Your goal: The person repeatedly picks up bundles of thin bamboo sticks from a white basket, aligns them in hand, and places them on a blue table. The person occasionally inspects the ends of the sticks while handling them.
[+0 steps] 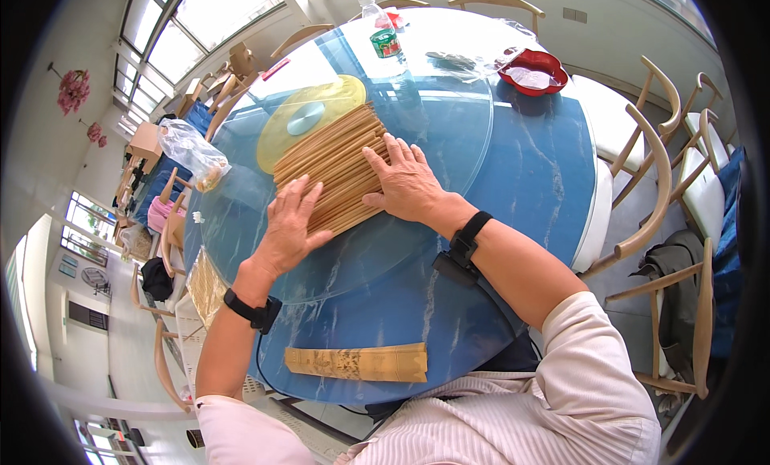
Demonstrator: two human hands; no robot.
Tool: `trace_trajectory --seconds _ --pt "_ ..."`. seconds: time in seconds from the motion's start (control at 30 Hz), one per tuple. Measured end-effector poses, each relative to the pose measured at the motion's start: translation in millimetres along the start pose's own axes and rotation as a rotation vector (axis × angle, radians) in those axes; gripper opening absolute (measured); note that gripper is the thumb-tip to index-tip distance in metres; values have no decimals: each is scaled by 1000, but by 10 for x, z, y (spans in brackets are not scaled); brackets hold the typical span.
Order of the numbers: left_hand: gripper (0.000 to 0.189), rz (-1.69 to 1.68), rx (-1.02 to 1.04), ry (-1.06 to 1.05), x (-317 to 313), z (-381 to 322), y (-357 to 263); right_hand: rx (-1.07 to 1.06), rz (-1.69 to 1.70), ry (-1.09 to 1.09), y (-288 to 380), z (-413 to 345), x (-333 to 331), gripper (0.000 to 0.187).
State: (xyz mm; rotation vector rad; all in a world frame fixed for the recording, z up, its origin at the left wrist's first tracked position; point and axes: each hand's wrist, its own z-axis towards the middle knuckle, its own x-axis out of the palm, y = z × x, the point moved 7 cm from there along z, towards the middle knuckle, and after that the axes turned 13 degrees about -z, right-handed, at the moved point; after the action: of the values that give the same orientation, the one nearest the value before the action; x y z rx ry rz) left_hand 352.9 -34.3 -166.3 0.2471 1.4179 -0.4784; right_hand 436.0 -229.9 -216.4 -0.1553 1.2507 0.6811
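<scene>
A wide layer of slender wooden sticks (331, 164), apparently chopsticks, lies side by side on the glass turntable (463, 134). My left hand (287, 227) rests at the near left end of the sticks, fingers spread and thumb along their lower edge. Across the right end, the fingertips of my right hand (404, 182) touch the sticks, with the fingers apart. Neither hand closes around a stick. Between me and the turntable, a long folded strip of brownish printed paper (356, 363) lies on the blue marbled tabletop (391, 320).
Beyond the sticks are a yellow disc (280, 128), a plastic bottle (384, 38), clear plastic wrap (463, 65) and a red flower-shaped tray (532, 74). A plastic bag (195, 152) sits at the left edge. Wooden chairs (656, 182) surround the round table.
</scene>
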Motion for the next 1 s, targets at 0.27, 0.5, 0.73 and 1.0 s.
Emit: trace_trajectory --seconds 0.27,0.5,0.73,1.0 --pt "107 145 -101 -98 297 172 -56 208 399 -176 -284 69 -185 61" --pt "102 213 -154 -36 447 443 155 203 327 -176 -334 56 -83 60" --pt "101 218 -179 58 413 528 399 129 129 -169 -226 38 -29 75" --pt "97 138 -258 67 444 607 494 78 20 -126 -223 30 -85 79"
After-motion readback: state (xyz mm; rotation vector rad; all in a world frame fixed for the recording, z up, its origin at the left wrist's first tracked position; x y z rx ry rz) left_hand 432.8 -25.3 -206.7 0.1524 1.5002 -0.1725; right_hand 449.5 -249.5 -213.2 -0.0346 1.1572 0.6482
